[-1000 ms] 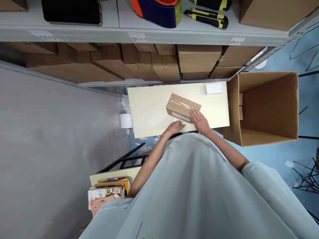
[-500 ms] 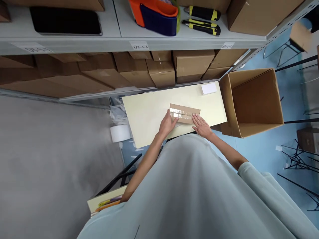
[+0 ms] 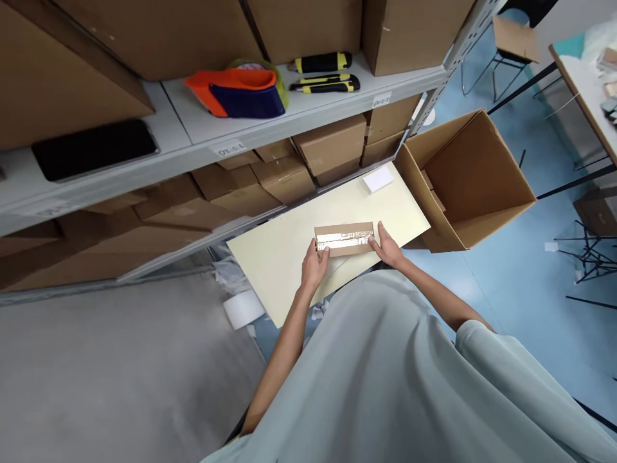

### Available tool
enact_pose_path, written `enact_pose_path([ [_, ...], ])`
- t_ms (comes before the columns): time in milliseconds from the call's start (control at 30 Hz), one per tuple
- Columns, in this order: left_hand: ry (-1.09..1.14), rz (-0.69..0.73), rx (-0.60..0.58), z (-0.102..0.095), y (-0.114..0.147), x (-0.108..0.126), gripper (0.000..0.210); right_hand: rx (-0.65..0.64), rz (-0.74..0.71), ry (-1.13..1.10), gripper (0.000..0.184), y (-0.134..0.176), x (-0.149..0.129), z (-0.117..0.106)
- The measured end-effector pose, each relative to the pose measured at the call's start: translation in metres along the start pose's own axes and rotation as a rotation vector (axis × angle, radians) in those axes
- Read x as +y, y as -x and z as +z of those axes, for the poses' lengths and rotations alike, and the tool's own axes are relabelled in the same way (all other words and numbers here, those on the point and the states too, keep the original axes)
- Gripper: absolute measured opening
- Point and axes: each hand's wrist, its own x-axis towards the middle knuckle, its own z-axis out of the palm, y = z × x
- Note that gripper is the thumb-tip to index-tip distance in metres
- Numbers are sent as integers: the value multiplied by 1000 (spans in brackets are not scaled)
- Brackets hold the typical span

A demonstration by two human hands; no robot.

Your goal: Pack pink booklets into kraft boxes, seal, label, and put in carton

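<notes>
A small brown cardboard box (image 3: 344, 239), with shiny clear tape along its top, is over the pale yellow board (image 3: 274, 247). My left hand (image 3: 314, 265) grips its left end, thumb on the taped top. At the right end is my right hand (image 3: 387, 249), its thumb at the box's corner and its fingers along the end face. A small white box (image 3: 378, 179) lies on the board's far right part.
A large open carton (image 3: 482, 173) stands right of the board, with smaller boxes inside. The shelf (image 3: 178, 154) ahead bears a dark tablet-like slab (image 3: 96, 148), an orange and blue tape dispenser (image 3: 241, 93), utility knives (image 3: 328, 83) and cartons. A white roll (image 3: 243, 309) lies at the board's left.
My right hand has gone from lying flat on the taped top to holding the box's right end. My left hand stays at the left end. The camera view has tilted.
</notes>
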Motion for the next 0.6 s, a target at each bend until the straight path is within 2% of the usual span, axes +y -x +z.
enact_pose_path([
  [67, -74, -30, 35, -6, 1, 14, 61, -42, 84, -148, 62, -6, -2, -4],
  [133, -145, -38, 94, -9, 3, 34, 57, -59, 89, -274, 57, -10, -2, -12],
  [233, -174, 11, 215, -5, 4, 75, 56, 27, 55, -411, 57, -15, 7, -37],
  [300, -162, 39, 269, 11, -2, 110, 57, 115, 21, -473, 60, -19, 22, -64],
  [367, -130, 60, 310, 39, -15, 148, 59, 217, -20, -512, 64, -23, 44, -96],
  [467, -44, 84, 324, 97, -36, 208, 61, 347, -47, -536, 67, -27, 89, -154],
  [600, 5, 147, 210, 179, -58, 287, 62, 453, 15, -550, 63, -19, 163, -240],
])
